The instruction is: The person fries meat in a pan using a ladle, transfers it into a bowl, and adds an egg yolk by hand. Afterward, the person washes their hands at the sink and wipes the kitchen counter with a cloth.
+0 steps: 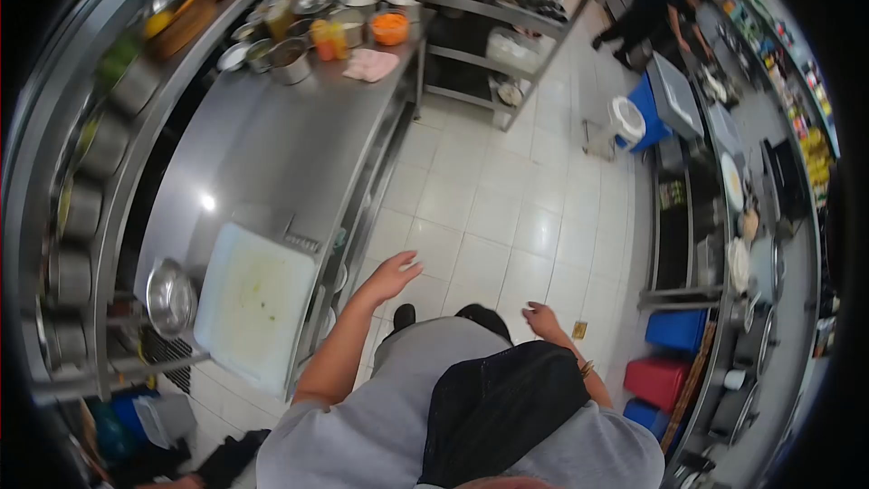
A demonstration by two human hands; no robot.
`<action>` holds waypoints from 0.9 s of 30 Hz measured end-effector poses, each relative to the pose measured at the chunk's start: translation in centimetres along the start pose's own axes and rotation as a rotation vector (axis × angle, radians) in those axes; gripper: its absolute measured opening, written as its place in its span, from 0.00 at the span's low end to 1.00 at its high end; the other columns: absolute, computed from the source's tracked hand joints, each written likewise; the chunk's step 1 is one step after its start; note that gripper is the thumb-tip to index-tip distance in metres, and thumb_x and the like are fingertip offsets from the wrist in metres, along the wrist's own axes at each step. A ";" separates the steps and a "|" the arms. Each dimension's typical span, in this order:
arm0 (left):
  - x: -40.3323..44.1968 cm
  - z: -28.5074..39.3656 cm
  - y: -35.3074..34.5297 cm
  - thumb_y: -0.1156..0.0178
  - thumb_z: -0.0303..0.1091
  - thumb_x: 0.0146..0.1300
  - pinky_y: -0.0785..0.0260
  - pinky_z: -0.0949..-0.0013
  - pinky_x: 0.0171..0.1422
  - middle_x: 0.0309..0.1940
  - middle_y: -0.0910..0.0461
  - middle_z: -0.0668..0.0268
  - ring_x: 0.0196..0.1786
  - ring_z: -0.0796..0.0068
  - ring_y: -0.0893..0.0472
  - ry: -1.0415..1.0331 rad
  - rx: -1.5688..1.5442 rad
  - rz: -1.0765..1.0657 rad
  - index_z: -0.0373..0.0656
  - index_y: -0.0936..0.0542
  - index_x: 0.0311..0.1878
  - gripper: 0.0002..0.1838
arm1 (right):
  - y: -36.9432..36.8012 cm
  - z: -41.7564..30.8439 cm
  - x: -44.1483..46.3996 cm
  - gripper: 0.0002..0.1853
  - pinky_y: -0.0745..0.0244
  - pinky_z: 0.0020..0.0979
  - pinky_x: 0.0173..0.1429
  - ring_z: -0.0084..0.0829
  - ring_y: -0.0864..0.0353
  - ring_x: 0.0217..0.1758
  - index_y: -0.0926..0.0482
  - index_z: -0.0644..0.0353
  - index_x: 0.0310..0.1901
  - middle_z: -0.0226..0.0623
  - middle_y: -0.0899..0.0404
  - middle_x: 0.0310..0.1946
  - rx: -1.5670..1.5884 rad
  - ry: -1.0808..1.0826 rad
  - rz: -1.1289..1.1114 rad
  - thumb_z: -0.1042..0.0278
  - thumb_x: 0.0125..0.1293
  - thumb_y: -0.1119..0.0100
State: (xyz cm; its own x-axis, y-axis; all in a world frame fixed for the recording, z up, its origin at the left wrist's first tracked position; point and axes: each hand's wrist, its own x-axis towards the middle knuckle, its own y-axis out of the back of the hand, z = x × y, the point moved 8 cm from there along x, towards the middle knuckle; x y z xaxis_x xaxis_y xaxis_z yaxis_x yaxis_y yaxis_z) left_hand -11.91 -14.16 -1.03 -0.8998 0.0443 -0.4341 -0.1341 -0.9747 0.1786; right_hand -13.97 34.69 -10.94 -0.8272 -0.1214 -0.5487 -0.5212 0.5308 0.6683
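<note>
My left hand [396, 277] hangs over the tiled floor beside the steel counter, its fingers apart and nothing in it. Lower down on the other side of my body, my right hand [544, 321] has loosely bent fingers and is also bare of any object. Nearest my left hand is a white cutting board [244, 294] with small green-yellow stains, lying on the counter's near end. A shiny metal bowl [171, 297] stands beside the board. Along the board's far edge lies a flat grey metal piece [303, 242] whose kind is unclear.
The steel counter [262, 145] bears pots, bottles, an orange-filled container [389, 28] and a pink cloth [370, 64] at its far end. Shelving with blue and red bins [655, 384] lines the right. A co-worker [647, 23] bends near a white bucket [626, 118]. Another person's arm shows lower left.
</note>
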 end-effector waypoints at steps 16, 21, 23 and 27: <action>28.3 -11.2 -10.8 0.35 0.61 0.73 0.21 0.50 0.74 0.65 0.14 0.37 0.65 0.42 0.12 0.558 0.709 -0.200 0.30 0.12 0.62 0.37 | 10.4 19.8 13.4 0.25 0.15 0.45 0.49 0.44 0.08 0.46 0.12 0.71 0.56 0.52 0.09 0.45 0.071 -0.226 -0.244 0.53 0.74 0.37; 31.8 -7.8 -10.2 0.34 0.59 0.74 0.13 0.50 0.51 0.56 0.10 0.42 0.51 0.51 0.07 0.620 0.144 0.021 0.30 0.14 0.65 0.37 | 21.5 17.1 26.5 0.24 0.15 0.43 0.43 0.40 0.07 0.40 0.12 0.71 0.55 0.48 0.09 0.41 -0.078 -0.129 -0.292 0.54 0.75 0.37; 34.9 -7.3 -8.7 0.33 0.58 0.75 0.14 0.51 0.43 0.54 0.09 0.45 0.50 0.53 0.07 0.624 0.143 0.151 0.30 0.23 0.77 0.42 | 26.3 14.9 31.7 0.23 0.16 0.42 0.40 0.38 0.07 0.37 0.12 0.71 0.54 0.47 0.09 0.40 -0.044 -0.141 -0.257 0.54 0.75 0.38; 43.9 -1.2 -3.1 0.34 0.59 0.76 0.12 0.51 0.50 0.71 0.19 0.38 0.60 0.48 0.09 0.620 0.014 0.209 0.32 0.42 0.89 0.53 | 32.9 9.2 40.7 0.25 0.17 0.36 0.36 0.34 0.08 0.35 0.13 0.71 0.62 0.46 0.08 0.41 0.221 -0.258 -0.121 0.57 0.76 0.34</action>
State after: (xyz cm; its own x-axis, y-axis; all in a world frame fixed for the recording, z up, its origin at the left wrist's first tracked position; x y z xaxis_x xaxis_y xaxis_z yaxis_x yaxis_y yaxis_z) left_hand -50.48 -9.43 -21.73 -0.5016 -0.2844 -0.8170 0.0087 -0.9460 0.3240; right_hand -62.89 54.89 -15.91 -0.6671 0.0065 -0.7449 -0.5311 0.6972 0.4816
